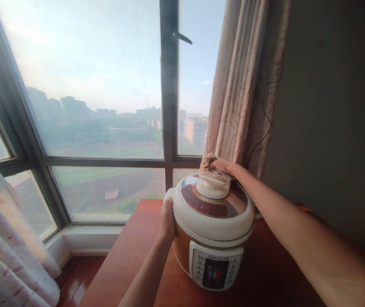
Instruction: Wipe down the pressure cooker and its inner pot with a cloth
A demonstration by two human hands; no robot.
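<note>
An electric pressure cooker [214, 230] with a white lid rim, a brown body and a control panel [216, 266] stands on the table, its panel facing me. On top of its shiny lid is a cream handle [213, 181]. My left hand [168, 219] is closed around the cooker's left side handle; its fingertips are hidden behind the handle. Over the far side of the lid, my right hand [222, 165] grips a crumpled, patterned brownish cloth [210, 162]. Part of that cloth lies behind the lid handle, so I cannot see all of where it touches.
The reddish-brown wooden table [131, 256] reaches toward the window [105, 128]. A patterned curtain [243, 85] hangs just beyond the cooker, and a lighter curtain [6, 247] hangs at the left. A dark wall [323, 106] rises on the right.
</note>
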